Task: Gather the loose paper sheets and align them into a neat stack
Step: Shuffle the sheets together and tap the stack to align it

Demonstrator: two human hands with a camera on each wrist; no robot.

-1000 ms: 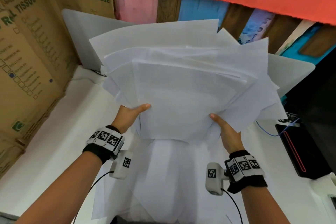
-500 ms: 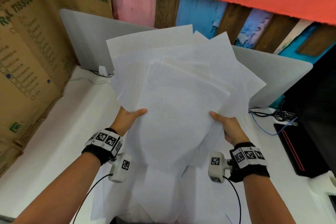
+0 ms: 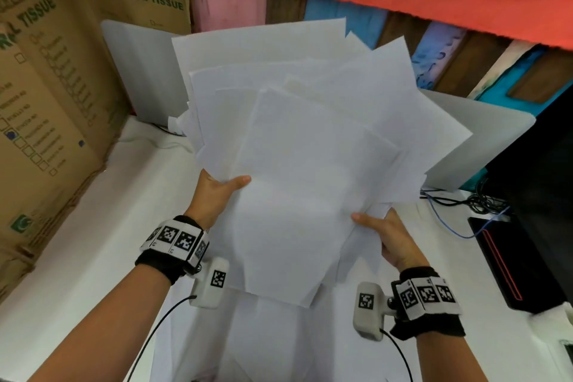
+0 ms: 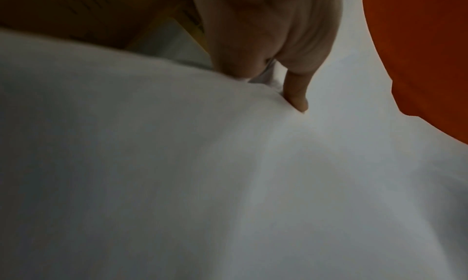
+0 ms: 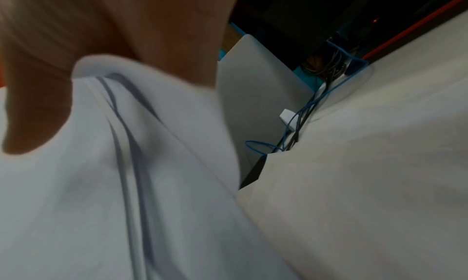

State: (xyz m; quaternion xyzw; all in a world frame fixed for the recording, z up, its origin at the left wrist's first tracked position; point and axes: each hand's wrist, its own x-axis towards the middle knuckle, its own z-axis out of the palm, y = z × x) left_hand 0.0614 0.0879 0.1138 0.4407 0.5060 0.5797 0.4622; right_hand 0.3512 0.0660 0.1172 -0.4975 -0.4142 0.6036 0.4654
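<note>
Gripping the left edge of the paper sheets [image 3: 310, 146], your left hand [image 3: 214, 198] reaches up from a raised forearm, thumb lying flat across the top sheet and fingers hidden beneath. The sheets fan out unevenly, lifted clear above the white table [image 3: 93, 226], with corners jutting at different angles. To the right of the sheets, your right hand [image 3: 390, 239] clamps their lower right edge, thumb on top, wrist tilted inward.
</note>
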